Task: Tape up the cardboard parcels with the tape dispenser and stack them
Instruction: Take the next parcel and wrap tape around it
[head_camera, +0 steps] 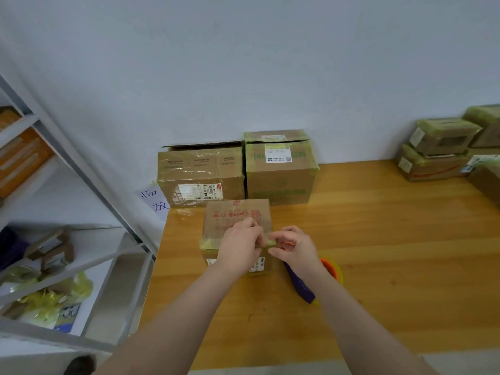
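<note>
A small cardboard parcel (238,215) with red print stands on the wooden table (378,253) in front of me. My left hand (239,246) lies over its near top edge and pinches a crumpled bit of yellowish tape (268,243). My right hand (293,246) pinches the same tape from the right. The tape dispenser (300,285), purple handle with an orange and yellow roll, lies on the table under my right wrist, partly hidden.
Two larger taped boxes (201,175) (280,171) stand against the wall behind the parcel. Several taped parcels (443,147) are stacked at the table's right end. A metal shelf rack (81,185) with boxes and bags stands to the left.
</note>
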